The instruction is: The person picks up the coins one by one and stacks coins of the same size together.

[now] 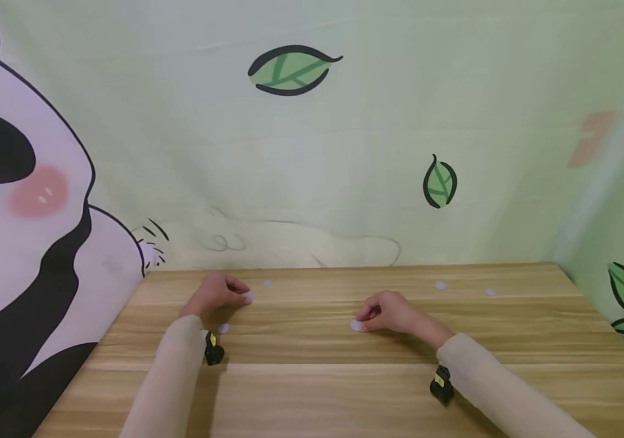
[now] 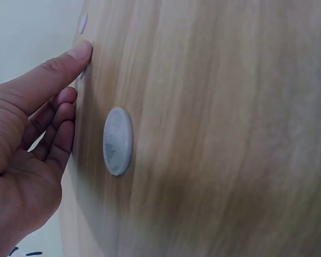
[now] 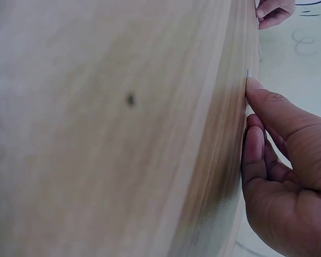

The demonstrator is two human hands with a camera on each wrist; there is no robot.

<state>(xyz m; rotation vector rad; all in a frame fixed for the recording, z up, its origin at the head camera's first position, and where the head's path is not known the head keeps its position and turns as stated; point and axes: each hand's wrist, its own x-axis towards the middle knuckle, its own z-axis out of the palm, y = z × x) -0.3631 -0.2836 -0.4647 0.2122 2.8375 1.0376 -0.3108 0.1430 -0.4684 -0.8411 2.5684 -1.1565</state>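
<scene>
Nearest on the wooden table (image 1: 312,389), a small white disc (image 1: 223,328) lies just beside the left wrist, untouched (the left wrist view shows it flat on the wood). A little farther on, the right hand (image 1: 394,313) rests on the table with its index fingertip pressing a second disc (image 1: 356,326); the other fingers curl loosely, grasping nothing. The left hand (image 1: 215,293) sits farther back, index finger stretched onto a third disc (image 1: 248,296), the rest of its fingers loosely bent, gripping nothing. Beyond lie more discs near the table's far edge: one (image 1: 266,283) by the left hand, two (image 1: 440,285) well apart to the right. Behind stands a panda-and-leaf wall (image 1: 312,152).
</scene>
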